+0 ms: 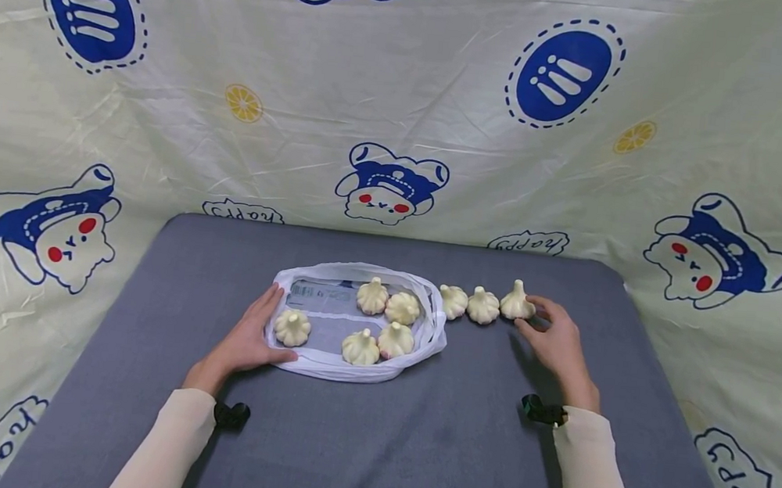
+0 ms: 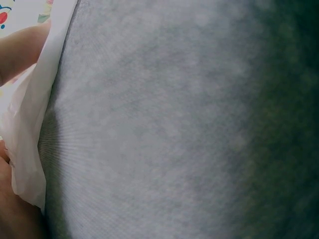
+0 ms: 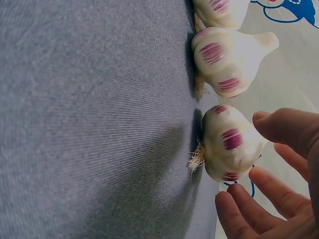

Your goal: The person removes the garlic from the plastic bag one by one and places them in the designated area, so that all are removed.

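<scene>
Cartoon-bear backdrop cloth (image 1: 407, 80) reads "happy"; right hand (image 1: 554, 342) touches garlic bulb (image 1: 516, 303).

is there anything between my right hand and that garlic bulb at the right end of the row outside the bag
Nothing visible. The right hand lies right beside the end garlic bulb, its fingers spread around it with only a sliver of gap in the right wrist view. The two other bulbs sit on its far side, towards the white bag.

Bare mat (image 1: 415, 435) nr front; garlic row (image 1: 482, 305) blocks back.
</scene>
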{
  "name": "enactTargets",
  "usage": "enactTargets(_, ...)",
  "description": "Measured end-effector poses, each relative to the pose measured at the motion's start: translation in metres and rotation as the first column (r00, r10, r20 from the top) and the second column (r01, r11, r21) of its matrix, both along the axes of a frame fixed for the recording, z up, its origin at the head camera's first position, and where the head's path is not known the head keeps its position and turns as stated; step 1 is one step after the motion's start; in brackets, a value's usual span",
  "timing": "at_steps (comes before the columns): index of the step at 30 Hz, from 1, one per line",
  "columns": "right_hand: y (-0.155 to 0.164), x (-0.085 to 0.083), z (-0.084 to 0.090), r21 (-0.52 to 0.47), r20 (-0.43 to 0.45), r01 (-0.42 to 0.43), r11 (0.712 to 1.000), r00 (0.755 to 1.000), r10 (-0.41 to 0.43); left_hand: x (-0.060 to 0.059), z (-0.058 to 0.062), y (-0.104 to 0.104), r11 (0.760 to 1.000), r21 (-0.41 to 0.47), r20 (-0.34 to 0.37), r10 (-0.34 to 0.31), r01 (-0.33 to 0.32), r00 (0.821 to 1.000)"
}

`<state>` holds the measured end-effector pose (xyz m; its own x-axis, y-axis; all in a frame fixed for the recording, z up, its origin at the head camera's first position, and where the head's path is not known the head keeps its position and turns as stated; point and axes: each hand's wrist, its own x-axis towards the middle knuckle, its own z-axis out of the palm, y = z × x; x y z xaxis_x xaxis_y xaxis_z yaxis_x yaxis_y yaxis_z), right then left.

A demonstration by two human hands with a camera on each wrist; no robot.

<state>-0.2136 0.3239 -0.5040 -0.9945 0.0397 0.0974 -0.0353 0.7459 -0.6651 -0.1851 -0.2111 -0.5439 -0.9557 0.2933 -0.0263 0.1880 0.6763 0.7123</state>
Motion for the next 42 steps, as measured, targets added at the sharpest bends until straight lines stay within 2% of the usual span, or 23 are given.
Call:
enactTargets(13, 0.002, -0.004, -0.005, 0.043, -0.010, 0.013, 0.999, 1.000, -0.013, 0.001, -0.001, 0.001, 1.000, 0.000, -0.003, -0.001, 0.001, 1.000)
enactTargets(21, 0.000, -0.003, 0.001, 0.044, 0.004, 0.008, 0.999, 1.000, -0.008, 0.001, -0.003, 0.001, 1.000, -0.006, -0.005, 0.007, -0.007, 1.000)
enactTargets(26, -0.005, -0.002, 0.013, 0.035, 0.007, -0.007, 0.999, 1.000, 0.006, 0.001, -0.002, 0.000, 1.000, -0.018, 0.002, 0.016, -0.016, 1.000)
enactTargets(31, -0.022, 0.000, 0.033, 0.028, 0.008, -0.035, 0.999, 0.999, 0.035, 0.002, 0.001, 0.000, 1.000, -0.016, 0.012, 0.015, -0.015, 1.000)
enactTargets(37, -0.050, 0.002, 0.056, 0.008, 0.004, -0.127, 0.992, 0.992, 0.127, 0.001, 0.001, 0.000, 1.000, -0.022, 0.009, 0.007, -0.006, 1.000)
enactTargets(42, -0.079, 0.005, 0.069, -0.010, 0.022, -0.215, 0.977, 0.976, 0.215, 0.001, 0.003, 0.000, 1.000, -0.018, 0.026, 0.004, -0.004, 1.000)
